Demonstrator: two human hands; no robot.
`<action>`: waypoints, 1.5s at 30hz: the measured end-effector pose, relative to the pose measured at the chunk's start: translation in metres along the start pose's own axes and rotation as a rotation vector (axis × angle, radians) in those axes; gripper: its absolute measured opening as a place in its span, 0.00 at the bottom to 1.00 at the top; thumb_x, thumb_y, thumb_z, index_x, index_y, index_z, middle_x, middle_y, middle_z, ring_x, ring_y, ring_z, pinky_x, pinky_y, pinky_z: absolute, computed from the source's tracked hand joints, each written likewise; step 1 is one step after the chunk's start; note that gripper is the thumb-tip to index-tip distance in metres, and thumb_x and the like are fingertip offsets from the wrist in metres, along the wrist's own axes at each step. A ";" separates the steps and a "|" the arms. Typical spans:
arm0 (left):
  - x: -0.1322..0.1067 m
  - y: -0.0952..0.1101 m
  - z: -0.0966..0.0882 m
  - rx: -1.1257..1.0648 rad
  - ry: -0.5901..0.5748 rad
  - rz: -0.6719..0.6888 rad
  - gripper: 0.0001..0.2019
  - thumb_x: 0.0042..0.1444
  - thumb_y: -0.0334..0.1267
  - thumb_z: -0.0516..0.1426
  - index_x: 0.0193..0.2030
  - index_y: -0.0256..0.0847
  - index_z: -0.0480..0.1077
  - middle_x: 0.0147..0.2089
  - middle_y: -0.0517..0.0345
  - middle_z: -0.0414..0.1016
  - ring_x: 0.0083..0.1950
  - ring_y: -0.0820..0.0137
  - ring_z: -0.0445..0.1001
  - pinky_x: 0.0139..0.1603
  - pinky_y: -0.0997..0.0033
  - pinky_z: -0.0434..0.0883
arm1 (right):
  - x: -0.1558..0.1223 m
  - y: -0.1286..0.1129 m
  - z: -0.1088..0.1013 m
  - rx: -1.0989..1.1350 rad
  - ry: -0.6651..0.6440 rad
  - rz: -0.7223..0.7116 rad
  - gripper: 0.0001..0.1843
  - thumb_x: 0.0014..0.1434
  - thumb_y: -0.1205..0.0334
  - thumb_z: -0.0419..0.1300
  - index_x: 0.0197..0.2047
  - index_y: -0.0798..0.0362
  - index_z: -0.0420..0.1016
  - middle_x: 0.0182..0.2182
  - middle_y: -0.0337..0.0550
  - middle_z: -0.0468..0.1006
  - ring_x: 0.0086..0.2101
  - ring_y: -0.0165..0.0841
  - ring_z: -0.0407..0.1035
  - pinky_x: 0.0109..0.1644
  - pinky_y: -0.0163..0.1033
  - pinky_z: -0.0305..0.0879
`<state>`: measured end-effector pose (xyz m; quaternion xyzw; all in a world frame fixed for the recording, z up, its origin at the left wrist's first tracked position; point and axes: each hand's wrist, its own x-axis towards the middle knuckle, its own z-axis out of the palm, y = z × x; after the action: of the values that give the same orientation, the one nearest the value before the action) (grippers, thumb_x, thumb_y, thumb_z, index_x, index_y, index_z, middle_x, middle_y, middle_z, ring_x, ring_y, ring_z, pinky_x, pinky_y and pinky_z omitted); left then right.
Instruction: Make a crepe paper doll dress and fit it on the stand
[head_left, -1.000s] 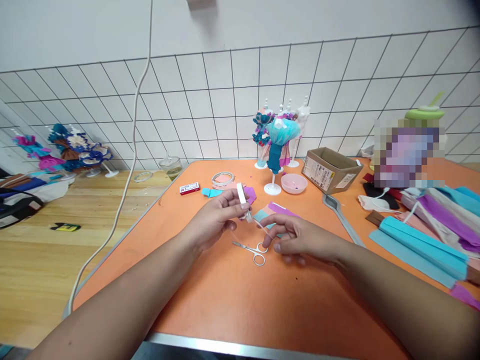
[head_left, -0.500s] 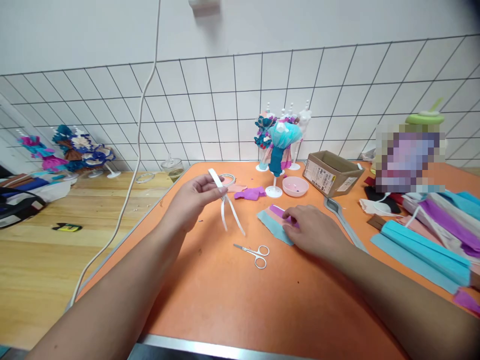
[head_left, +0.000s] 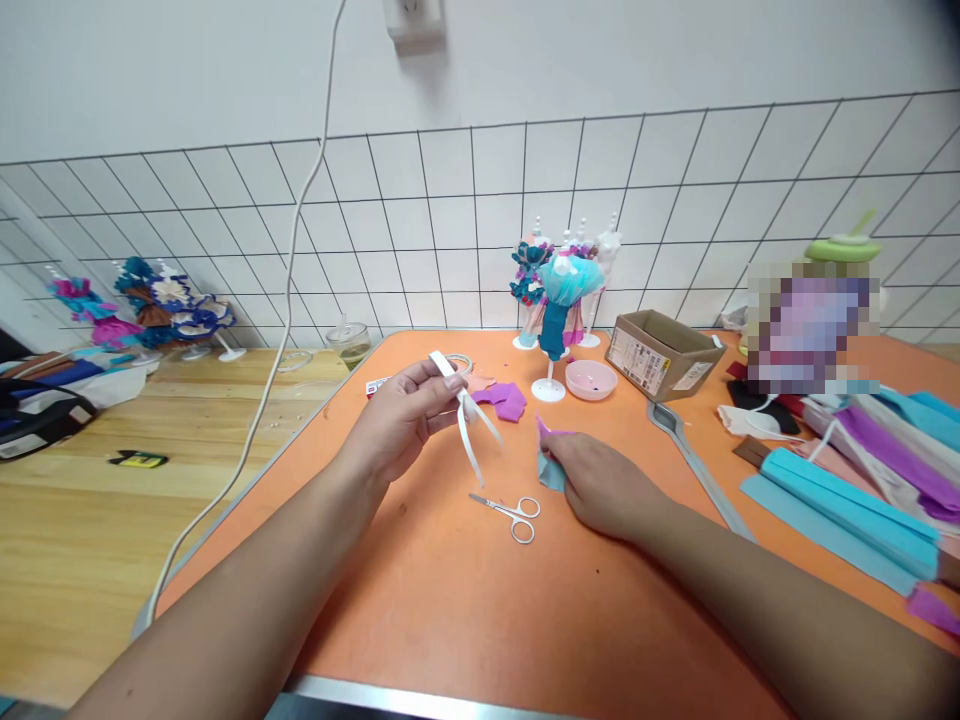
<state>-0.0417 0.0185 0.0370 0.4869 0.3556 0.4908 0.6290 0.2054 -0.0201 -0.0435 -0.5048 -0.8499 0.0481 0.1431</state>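
The left hand (head_left: 401, 418) was raised above the orange bench (head_left: 450, 610), its fingers pinched shut on a white ribbon (head_left: 466, 432) whose loose ends hung down. The right hand (head_left: 596, 487) lay low on the bench, fingers closed on folded crepe paper (head_left: 550, 468) (pink over blue), which was lifted at one edge. Small scissors (head_left: 511, 510) lay flat between the two hands, touching neither. A pink bowl (head_left: 590, 379) stood farther back.

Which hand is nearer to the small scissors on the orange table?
Right. The right hand, pinching crepe paper pieces, sits just right of the scissors; the left hand holds a white ribbon farther off, beyond and left of them.
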 end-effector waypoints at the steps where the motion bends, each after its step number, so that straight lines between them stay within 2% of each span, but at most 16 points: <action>1: 0.000 0.000 0.000 -0.046 -0.001 -0.015 0.11 0.48 0.33 0.64 0.39 0.37 0.73 0.33 0.60 0.76 0.31 0.77 0.75 0.34 0.78 0.75 | 0.000 -0.002 0.002 0.012 -0.021 -0.039 0.24 0.51 0.78 0.49 0.49 0.52 0.69 0.41 0.46 0.73 0.42 0.37 0.65 0.40 0.39 0.57; 5: 0.000 -0.004 0.003 -0.199 -0.045 -0.036 0.09 0.48 0.32 0.65 0.36 0.37 0.73 0.34 0.60 0.77 0.32 0.78 0.75 0.35 0.81 0.74 | 0.001 -0.008 0.000 0.091 -0.050 -0.144 0.20 0.56 0.74 0.50 0.47 0.49 0.73 0.41 0.45 0.75 0.43 0.38 0.65 0.44 0.42 0.59; 10: -0.004 -0.006 0.006 -0.261 -0.109 -0.021 0.06 0.49 0.31 0.63 0.35 0.38 0.71 0.37 0.58 0.79 0.33 0.76 0.76 0.33 0.80 0.75 | 0.002 -0.003 -0.006 0.289 0.055 -0.077 0.22 0.57 0.74 0.48 0.50 0.49 0.74 0.44 0.43 0.77 0.43 0.35 0.68 0.47 0.41 0.61; 14: -0.005 -0.002 0.007 -0.243 -0.120 -0.030 0.04 0.50 0.30 0.62 0.34 0.37 0.71 0.34 0.58 0.79 0.30 0.76 0.76 0.31 0.80 0.75 | 0.003 -0.001 -0.004 0.234 -0.037 -0.077 0.19 0.58 0.72 0.49 0.45 0.50 0.76 0.41 0.45 0.76 0.43 0.36 0.67 0.46 0.42 0.62; 17: -0.006 -0.005 0.010 -0.282 -0.132 -0.043 0.03 0.51 0.30 0.61 0.34 0.36 0.72 0.33 0.58 0.79 0.31 0.75 0.76 0.31 0.80 0.75 | 0.003 -0.006 0.000 0.156 -0.067 -0.095 0.19 0.59 0.68 0.51 0.53 0.49 0.72 0.42 0.47 0.74 0.42 0.38 0.65 0.45 0.43 0.61; 20: -0.007 -0.015 0.018 -0.369 -0.110 -0.043 0.03 0.53 0.30 0.60 0.35 0.36 0.72 0.35 0.59 0.79 0.36 0.75 0.78 0.38 0.80 0.76 | 0.004 -0.014 0.005 0.081 -0.049 -0.114 0.21 0.59 0.64 0.53 0.56 0.45 0.69 0.47 0.48 0.72 0.45 0.40 0.64 0.48 0.46 0.59; 22: -0.009 -0.022 0.024 -0.389 -0.099 -0.040 0.03 0.53 0.29 0.60 0.36 0.37 0.72 0.37 0.59 0.79 0.41 0.75 0.78 0.44 0.80 0.75 | 0.005 -0.016 0.008 0.082 -0.022 -0.143 0.22 0.60 0.64 0.52 0.57 0.43 0.68 0.52 0.47 0.70 0.49 0.41 0.63 0.51 0.49 0.57; 25: -0.011 -0.029 0.029 -0.360 -0.103 -0.036 0.05 0.52 0.29 0.61 0.36 0.38 0.71 0.39 0.60 0.79 0.41 0.76 0.77 0.44 0.80 0.75 | 0.007 -0.015 0.005 0.169 0.002 -0.195 0.24 0.61 0.67 0.49 0.60 0.43 0.65 0.56 0.43 0.70 0.52 0.40 0.62 0.54 0.49 0.56; 27: -0.011 -0.032 0.029 -0.356 -0.104 -0.029 0.05 0.52 0.30 0.61 0.37 0.38 0.71 0.39 0.60 0.79 0.41 0.77 0.77 0.43 0.81 0.75 | 0.009 -0.012 0.000 0.268 0.047 -0.182 0.23 0.62 0.69 0.47 0.57 0.44 0.69 0.53 0.42 0.73 0.51 0.37 0.65 0.54 0.47 0.58; 29: -0.010 -0.033 0.028 -0.363 -0.111 -0.025 0.06 0.53 0.30 0.61 0.37 0.38 0.71 0.39 0.60 0.79 0.41 0.77 0.77 0.43 0.81 0.75 | 0.009 -0.008 -0.003 0.364 0.113 -0.096 0.21 0.60 0.70 0.48 0.51 0.46 0.74 0.49 0.42 0.77 0.49 0.36 0.67 0.52 0.44 0.61; 31: -0.009 -0.034 0.027 -0.362 -0.108 -0.037 0.06 0.53 0.30 0.61 0.38 0.38 0.70 0.40 0.59 0.79 0.41 0.77 0.77 0.43 0.81 0.75 | 0.010 -0.003 -0.004 0.418 0.095 -0.002 0.20 0.58 0.71 0.49 0.46 0.47 0.77 0.43 0.41 0.79 0.44 0.36 0.70 0.47 0.42 0.64; 34: -0.007 -0.034 0.025 -0.344 -0.081 -0.043 0.06 0.52 0.30 0.62 0.37 0.38 0.70 0.40 0.59 0.79 0.41 0.76 0.78 0.43 0.81 0.75 | 0.008 0.001 -0.004 0.387 0.027 0.052 0.20 0.53 0.74 0.49 0.40 0.48 0.78 0.37 0.40 0.80 0.40 0.35 0.70 0.41 0.39 0.64; 37: -0.006 -0.031 0.021 -0.336 -0.052 0.007 0.07 0.51 0.31 0.62 0.37 0.38 0.70 0.40 0.60 0.79 0.41 0.77 0.77 0.43 0.83 0.75 | 0.003 -0.006 -0.009 0.281 0.106 0.064 0.16 0.51 0.74 0.50 0.35 0.51 0.77 0.33 0.41 0.79 0.36 0.34 0.69 0.39 0.38 0.61; 39: -0.005 -0.027 0.018 -0.346 -0.027 0.046 0.07 0.51 0.32 0.63 0.37 0.39 0.70 0.40 0.62 0.78 0.41 0.78 0.77 0.42 0.84 0.75 | -0.004 -0.018 -0.013 0.220 0.086 -0.036 0.12 0.54 0.70 0.52 0.35 0.51 0.75 0.32 0.41 0.77 0.33 0.33 0.68 0.37 0.38 0.59; 42: -0.004 -0.021 0.015 -0.360 -0.009 0.079 0.07 0.50 0.33 0.63 0.36 0.40 0.70 0.39 0.63 0.78 0.41 0.78 0.77 0.40 0.85 0.75 | -0.016 -0.043 -0.014 0.160 -0.143 -0.276 0.11 0.58 0.59 0.54 0.40 0.49 0.75 0.37 0.43 0.76 0.36 0.35 0.69 0.33 0.37 0.57; 45: -0.003 -0.016 0.014 -0.369 -0.012 0.092 0.05 0.51 0.33 0.63 0.34 0.39 0.71 0.39 0.62 0.78 0.40 0.78 0.77 0.40 0.85 0.75 | -0.022 -0.063 -0.009 0.063 -0.256 -0.417 0.15 0.60 0.62 0.51 0.49 0.47 0.72 0.41 0.45 0.75 0.37 0.36 0.69 0.31 0.37 0.53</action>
<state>-0.0257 0.0110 0.0249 0.3818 0.2330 0.5729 0.6869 0.1654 -0.0705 -0.0247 -0.3035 -0.9451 0.1075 0.0567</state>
